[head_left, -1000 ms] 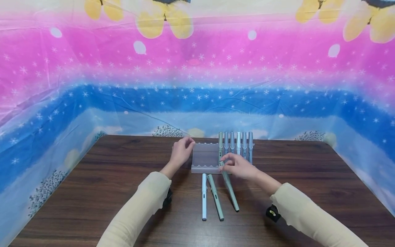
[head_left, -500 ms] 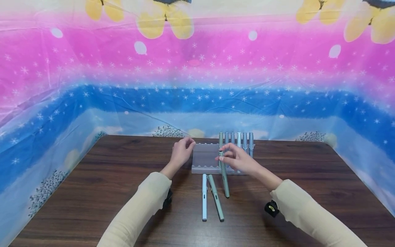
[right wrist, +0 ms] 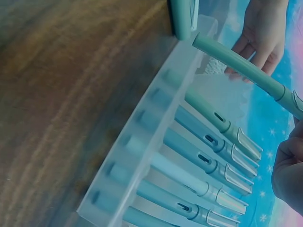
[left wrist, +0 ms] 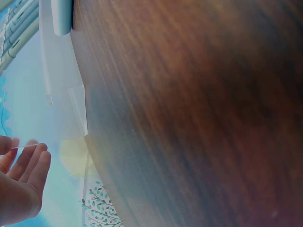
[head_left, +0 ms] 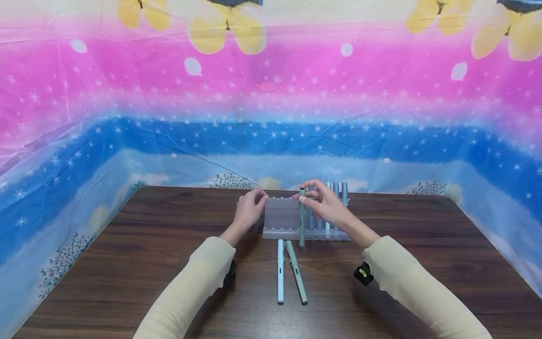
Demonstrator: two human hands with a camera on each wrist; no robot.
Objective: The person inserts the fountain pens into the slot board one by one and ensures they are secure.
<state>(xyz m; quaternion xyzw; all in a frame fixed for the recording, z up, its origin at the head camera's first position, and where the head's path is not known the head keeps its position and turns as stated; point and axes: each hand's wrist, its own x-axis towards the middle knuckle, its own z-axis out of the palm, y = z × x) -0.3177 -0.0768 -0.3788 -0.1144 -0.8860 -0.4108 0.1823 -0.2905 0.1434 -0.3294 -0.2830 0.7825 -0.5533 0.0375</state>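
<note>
A clear plastic pen rack (head_left: 280, 217) with a scalloped front lip stands toward the table's back. Its upper left edge is pinched between the thumb and fingers of my left hand (head_left: 251, 207); the left wrist view shows that hand (left wrist: 23, 187) at the thin edge. My right hand (head_left: 329, 207) pinches a green pen (head_left: 302, 221) near its capped end, above the rack's front lip. In the right wrist view this pen (right wrist: 241, 66) slants beside the leftmost racked one, a green pen (right wrist: 206, 109). Several blue-grey pens and a paler pen (right wrist: 177, 172) fill the slots beyond.
A pale blue pen (head_left: 280, 273) and another green pen (head_left: 297, 275) lie on the brown wooden table (head_left: 169, 245) in front of the rack, their upper ends close together. A patterned cloth (head_left: 262, 136) hangs around the table's back and sides.
My right hand has lifted the green pen from the table and carried it up and slightly left, turning it upright before the rack. The left hand has stayed at the rack's edge.
</note>
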